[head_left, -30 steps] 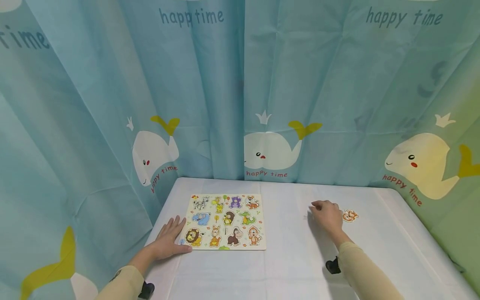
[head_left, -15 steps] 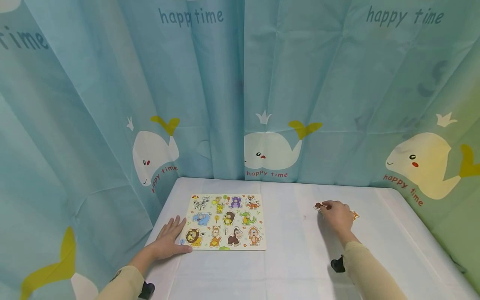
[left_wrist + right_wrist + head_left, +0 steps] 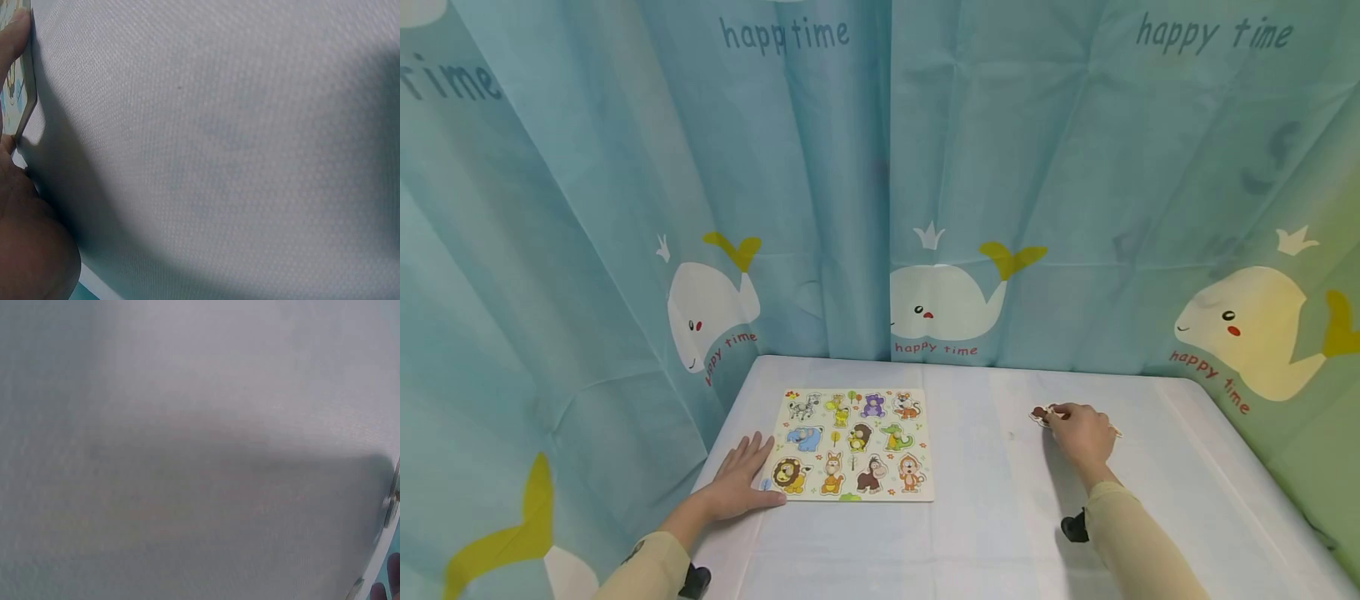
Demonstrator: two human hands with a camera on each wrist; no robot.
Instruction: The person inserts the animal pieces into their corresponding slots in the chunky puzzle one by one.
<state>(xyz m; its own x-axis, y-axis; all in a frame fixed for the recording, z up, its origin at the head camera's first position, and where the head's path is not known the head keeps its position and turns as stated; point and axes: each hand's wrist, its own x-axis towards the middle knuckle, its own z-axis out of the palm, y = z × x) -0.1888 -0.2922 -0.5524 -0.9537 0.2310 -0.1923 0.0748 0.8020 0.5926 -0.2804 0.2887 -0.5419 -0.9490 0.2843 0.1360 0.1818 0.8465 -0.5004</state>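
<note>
On the white table in the head view, my right hand curls over a brown animal-shaped puzzle piece, pinching it at its right part. The left part of the piece shows beyond the fingertips. A second, orange piece is mostly hidden behind the hand, with only its right edge showing. My left hand lies spread at the left side of a cream animal puzzle board, its thumb on the lower left corner. In the left wrist view, that thumb touches the edge of the board.
The board carries several animals, among them a lion and an elephant. A whale-print curtain hangs behind the table. A small dark device sits by the right sleeve, another by the left.
My right hand has moved slightly right since a second ago, so the brown piece now shows left of its fingertips and the orange piece is mostly covered. The left hand keeps its place.
</note>
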